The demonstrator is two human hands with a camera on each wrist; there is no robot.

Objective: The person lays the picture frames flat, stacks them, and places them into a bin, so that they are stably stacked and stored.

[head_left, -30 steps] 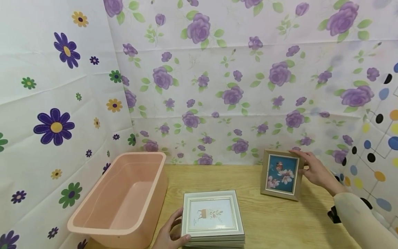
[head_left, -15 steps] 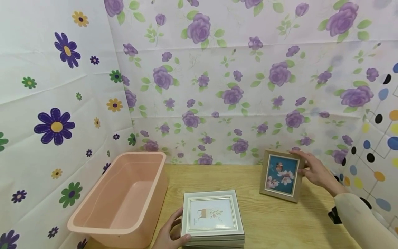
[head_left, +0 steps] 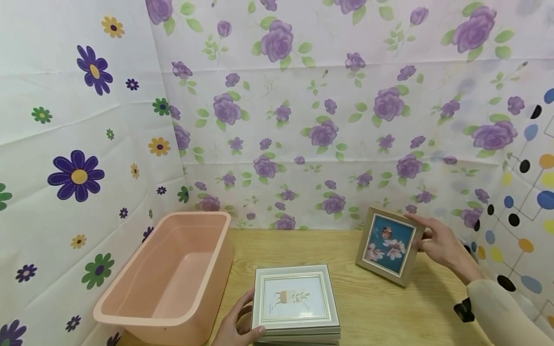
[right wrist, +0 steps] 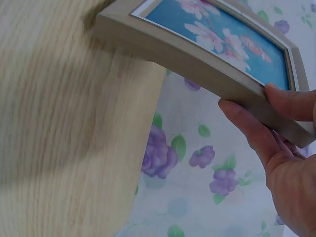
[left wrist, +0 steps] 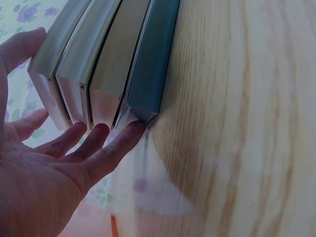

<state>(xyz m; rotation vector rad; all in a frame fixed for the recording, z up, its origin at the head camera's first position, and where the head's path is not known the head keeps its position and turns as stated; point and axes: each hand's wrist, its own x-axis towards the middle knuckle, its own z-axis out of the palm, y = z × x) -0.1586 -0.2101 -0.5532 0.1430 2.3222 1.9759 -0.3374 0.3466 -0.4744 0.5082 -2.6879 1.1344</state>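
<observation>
My right hand [head_left: 443, 247] holds a light-brown picture frame [head_left: 387, 247] by its upper right side. The frame stands tilted at the back right, showing pink blossoms on blue. In the right wrist view, the thumb [right wrist: 291, 102] lies on the frame's front edge and fingers run along its outer side; a lower corner is right at the wood. At front centre lies a stack of picture frames [head_left: 298, 300], the top one white with a plant drawing. My left hand [head_left: 235, 322] touches the stack's left side, its fingers [left wrist: 116, 150] spread along the frames' ends.
A pink plastic tub [head_left: 162, 312] stands to the left of the stack on the wooden table [head_left: 368, 312]. Floral sheets [head_left: 277, 115] hang behind and at both sides. A small black object [head_left: 464, 310] lies beside the right sleeve.
The brown picture frame has tipped clockwise, its lower edge shifting left and nearer, while my right hand moved slightly right and down. My left hand and the stack have stayed in place.
</observation>
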